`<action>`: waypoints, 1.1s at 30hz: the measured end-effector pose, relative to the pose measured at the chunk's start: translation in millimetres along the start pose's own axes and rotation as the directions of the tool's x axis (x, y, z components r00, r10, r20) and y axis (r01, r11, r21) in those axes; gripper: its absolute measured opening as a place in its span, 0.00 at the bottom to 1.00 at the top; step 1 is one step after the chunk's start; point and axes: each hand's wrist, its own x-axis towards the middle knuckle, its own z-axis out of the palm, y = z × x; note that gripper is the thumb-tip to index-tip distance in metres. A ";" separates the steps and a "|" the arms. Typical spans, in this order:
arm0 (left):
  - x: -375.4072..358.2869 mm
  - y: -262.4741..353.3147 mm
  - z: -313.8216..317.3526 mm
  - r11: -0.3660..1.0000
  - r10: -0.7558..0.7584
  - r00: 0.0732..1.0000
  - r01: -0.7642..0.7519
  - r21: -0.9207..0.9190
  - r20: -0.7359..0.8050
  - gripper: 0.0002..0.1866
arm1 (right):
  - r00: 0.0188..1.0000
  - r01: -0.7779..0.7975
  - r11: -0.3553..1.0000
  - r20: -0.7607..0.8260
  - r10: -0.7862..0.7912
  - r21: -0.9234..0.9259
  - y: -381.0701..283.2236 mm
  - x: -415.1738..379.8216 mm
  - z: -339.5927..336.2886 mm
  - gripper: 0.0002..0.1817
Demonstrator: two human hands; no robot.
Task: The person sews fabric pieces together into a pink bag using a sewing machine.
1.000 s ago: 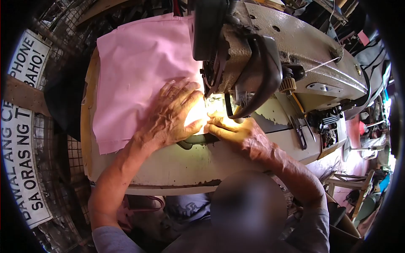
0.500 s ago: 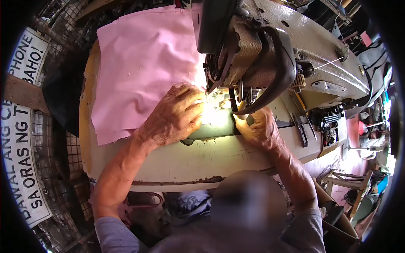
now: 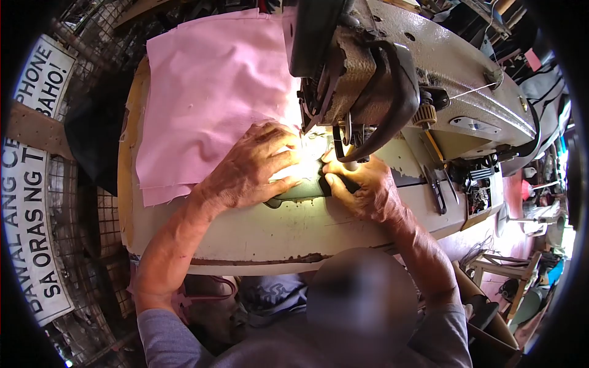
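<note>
Pink fabric (image 3: 208,98) lies in a layered piece on the left of the sewing machine (image 3: 429,61), its right edge brightly lit beside the needle area. My left hand (image 3: 254,165) rests at the fabric's lower right corner, fingers spread toward the needle, with the thumb apart from the fingers. Under the machine head, right of the needle, my right hand (image 3: 365,187) has its thumb and fingertips curled close together. Whatever may lie between those fingertips is too small and glare-washed to make out. A dark curved guard (image 3: 399,104) hangs just above this hand.
Scissors (image 3: 435,189) lie on the table (image 3: 257,239) to the right, close to a small box of parts (image 3: 480,196). Wire mesh and a lettered sign (image 3: 40,233) stand at the left. A wooden stool (image 3: 503,270) is at lower right.
My right hand has moved left toward the needle area, its fingertips coming nearer my left hand. My left thumb and fingers have spread wider. The fabric has barely shifted.
</note>
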 end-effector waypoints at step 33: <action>-1.4 15.8 0.6 0.993 0.070 0.997 -0.071 0.089 0.014 0.19 | 0.991 0.073 0.997 0.112 -0.073 0.007 2.3 -4.1 0.2 0.15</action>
